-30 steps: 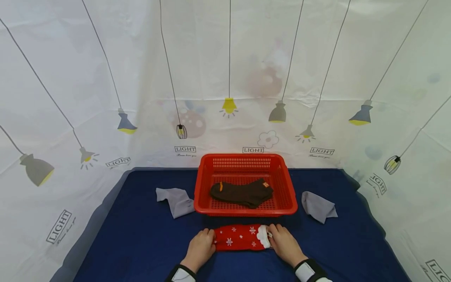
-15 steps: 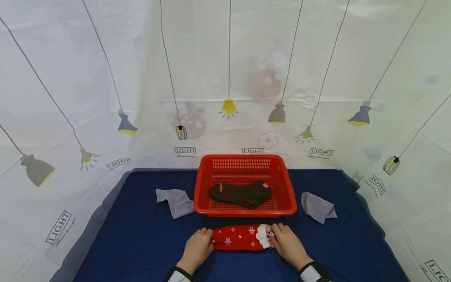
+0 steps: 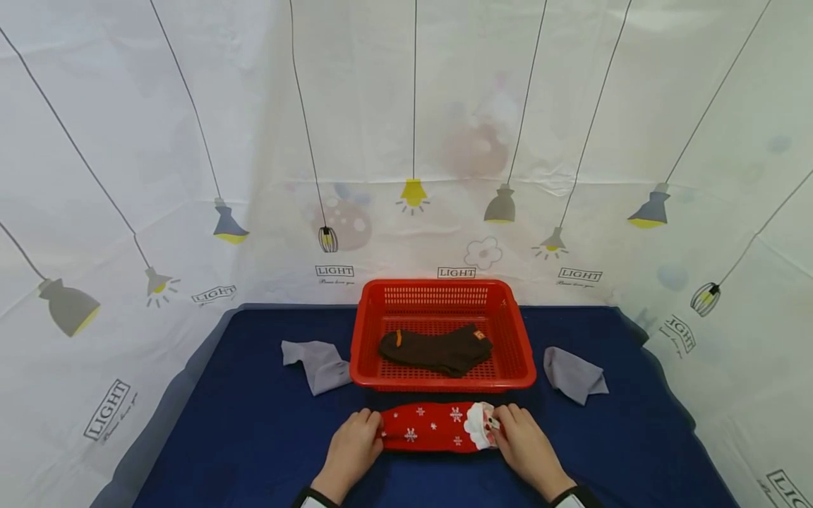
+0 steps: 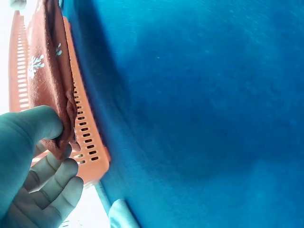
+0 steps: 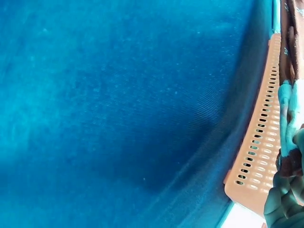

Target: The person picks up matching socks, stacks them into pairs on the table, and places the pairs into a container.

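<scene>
Nearest, at the near edge, black-and-white cuffs (image 3: pixel 320 498) ring both wrists. The left hand (image 3: pixel 351 448) pinches the left end of a red snowflake-patterned sock (image 3: pixel 432 427) between thumb and fingers; the right hand (image 3: pixel 527 444) pinches its right end, beside a white, scallop-edged patch and a small printed face partly hidden by the fingers. The sock lies crosswise between the two hands, just on the near side of the basket, above a navy tablecloth (image 3: pixel 254 437); whether it touches the cloth I cannot tell.

Farther in stands a red plastic basket (image 3: pixel 442 383) with slotted walls. On its floor lies a dark brown sock (image 3: pixel 432 351), with an orange bar near the left end and an orange patch at the right. A grey cloth (image 3: pixel 320 367) lies crumpled just left of the basket, another grey cloth (image 3: pixel 574 374) to its right. At the far side hangs a white curtain (image 3: pixel 368 113) printed with pendant lamps (image 3: pixel 413 192) and "LIGHT" labels.
</scene>
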